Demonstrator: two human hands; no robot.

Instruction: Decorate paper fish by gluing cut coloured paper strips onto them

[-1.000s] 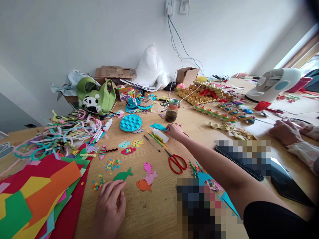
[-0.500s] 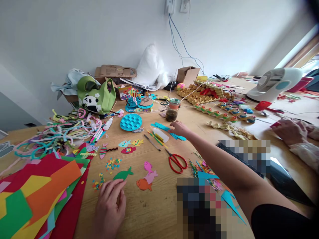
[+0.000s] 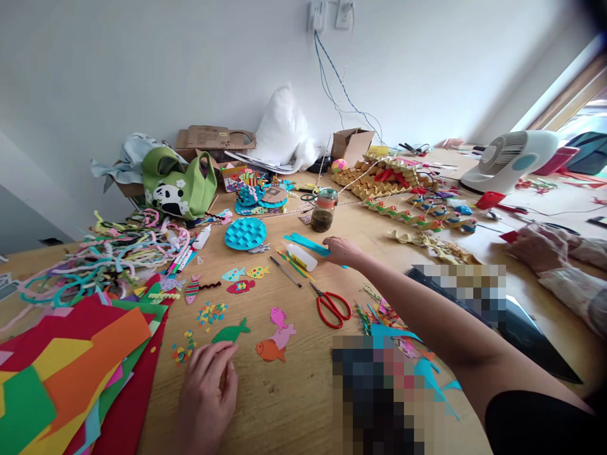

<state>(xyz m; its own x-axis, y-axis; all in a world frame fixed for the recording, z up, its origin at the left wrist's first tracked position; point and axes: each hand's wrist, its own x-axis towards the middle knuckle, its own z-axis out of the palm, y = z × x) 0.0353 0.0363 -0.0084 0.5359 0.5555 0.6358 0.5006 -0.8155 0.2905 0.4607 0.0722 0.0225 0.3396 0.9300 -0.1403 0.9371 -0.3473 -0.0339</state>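
Note:
My left hand (image 3: pixel 208 385) rests on the table with loosely bent fingers and the thumb apart, holding nothing. Its fingertips lie beside a green paper fish (image 3: pixel 231 330). Further right are an orange fish (image 3: pixel 271 351) and a pink fish (image 3: pixel 278 319), both cut from paper. My right hand (image 3: pixel 344 251) is stretched far forward, its fingers curled down on blue paper strips (image 3: pixel 303 242); the hand partly covers them. Beside the strips lie a clear glue bottle (image 3: pixel 303 258) and pencils (image 3: pixel 288 263). Red-handled scissors (image 3: pixel 333 308) lie nearer, blades parted.
Coloured paper sheets (image 3: pixel 71 373) and pipe cleaners (image 3: pixel 114 256) cover the left side. A blue woven disc (image 3: pixel 245 234) and a glass jar (image 3: pixel 323 212) stand ahead. Paper scraps (image 3: pixel 386 322) lie under my right arm. Another person's hands (image 3: pixel 540 248) work at the right, near a white fan (image 3: pixel 509 158).
My right hand has come down onto the blue strips and covers more of them. My left hand stays by the green fish. The view has shifted slightly.

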